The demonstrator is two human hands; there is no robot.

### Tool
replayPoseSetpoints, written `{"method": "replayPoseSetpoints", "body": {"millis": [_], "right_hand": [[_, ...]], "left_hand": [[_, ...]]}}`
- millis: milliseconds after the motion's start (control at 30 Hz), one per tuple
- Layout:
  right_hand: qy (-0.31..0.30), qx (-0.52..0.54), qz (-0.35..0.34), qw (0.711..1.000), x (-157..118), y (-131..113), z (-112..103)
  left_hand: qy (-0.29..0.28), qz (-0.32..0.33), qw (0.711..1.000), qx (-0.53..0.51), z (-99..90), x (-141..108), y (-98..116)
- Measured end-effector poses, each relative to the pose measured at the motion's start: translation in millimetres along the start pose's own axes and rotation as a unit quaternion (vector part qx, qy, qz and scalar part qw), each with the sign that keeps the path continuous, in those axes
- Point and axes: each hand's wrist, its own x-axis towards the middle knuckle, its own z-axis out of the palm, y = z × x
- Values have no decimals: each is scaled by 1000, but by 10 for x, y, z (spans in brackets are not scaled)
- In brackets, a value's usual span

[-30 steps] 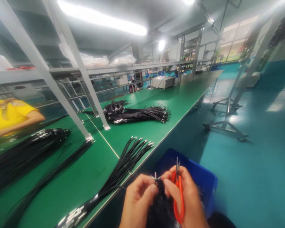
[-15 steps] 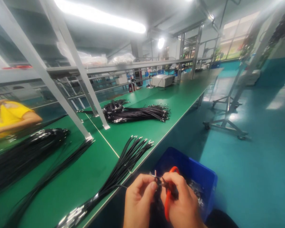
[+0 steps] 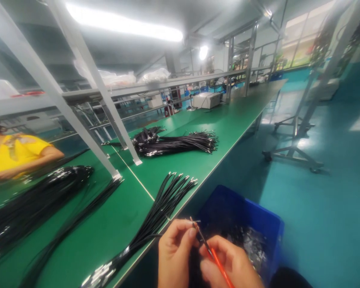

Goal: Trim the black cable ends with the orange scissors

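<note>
My left hand (image 3: 174, 252) pinches the end of a black cable (image 3: 151, 237) between thumb and forefinger, just past the table's front edge. The cable runs back to a bundle of black cables (image 3: 157, 216) with pale tips fanned out on the green table. In my right hand (image 3: 238, 256) is a pair of scissors with red-orange handles (image 3: 218, 262). Their dark blades point up and left and meet the cable end at my left fingertips. Whether the blades are closed on it is too blurred to tell.
Below my hands stands a blue bin (image 3: 267, 216) holding clear and dark scraps. More black cable bundles (image 3: 180, 145) lie on the green table (image 3: 240, 120). Metal posts (image 3: 105, 160) carry a shelf. A person in yellow (image 3: 21, 154) works at left; a wheeled stand (image 3: 294, 152) is at right.
My right hand has turned the scissors: the handle loops stood upright before and now slant down to the right, blades toward the cable end. My left hand keeps its pinch. The view has shifted slightly.
</note>
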Motion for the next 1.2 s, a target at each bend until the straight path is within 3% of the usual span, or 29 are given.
{"method": "replayPoseSetpoints", "body": {"millis": [567, 767, 900, 1200], "right_hand": [[-51, -84, 61, 993, 38, -202, -47], [-82, -63, 52, 993, 55, -104, -173], [-83, -16, 35, 996, 38, -27, -229], [-63, -110, 66, 990, 59, -155, -167]], "left_hand": [[-16, 56, 992, 114, 38, 15, -72], [-14, 60, 991, 117, 55, 21, -119], [4, 63, 990, 128, 74, 26, -141], [-2, 114, 978, 177, 91, -6, -165]]}}
